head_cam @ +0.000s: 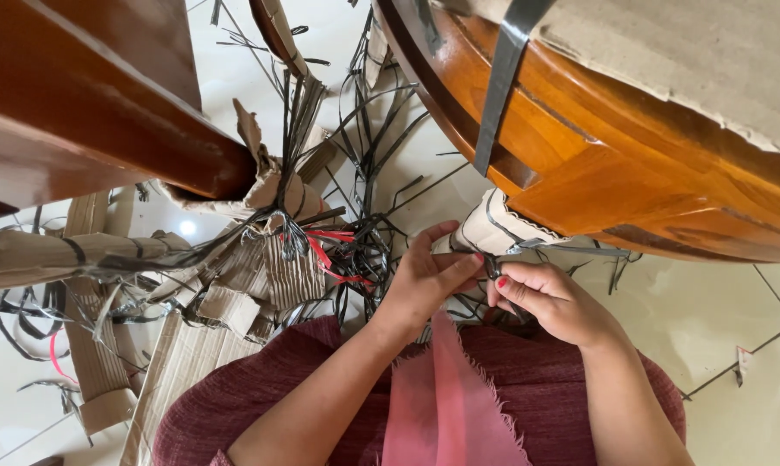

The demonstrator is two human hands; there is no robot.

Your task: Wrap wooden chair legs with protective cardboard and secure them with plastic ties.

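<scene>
Fingers: the fingertips (pixel 474 259) of both hands are pinched together on a thin dark plastic strap (pixel 493 267), just below the cardboard-wrapped foot of a wooden furniture leg (pixel 493 229).
Left hand: the left hand (pixel 424 280) is seen from above, thumb and forefinger closed on the strap, palm resting against the wrapped foot.
Right hand: the right hand (pixel 545 298) is curled, its fingers clamped on the same strap from the other side; the two hands are nearly touching.
Strap position: the strap is held between the hands, close to the lap, and is seen running on along the pale tiled floor (pixel 709 311).
Furniture: a polished orange-brown wooden piece (pixel 580 147) fills the upper right, crossed by a flat grey packing band (pixel 498 86) and partly covered by brown cardboard (pixel 709 52).
Floor clutter: a tangle of cut black straps (pixel 364 173), torn corrugated cardboard pieces (pixel 269 276) and a red strip (pixel 325 255) lie to the left.
Clothing: a dark red knitted garment (pixel 537 380) and a pink frayed cloth (pixel 446 406) are seen below.
</scene>
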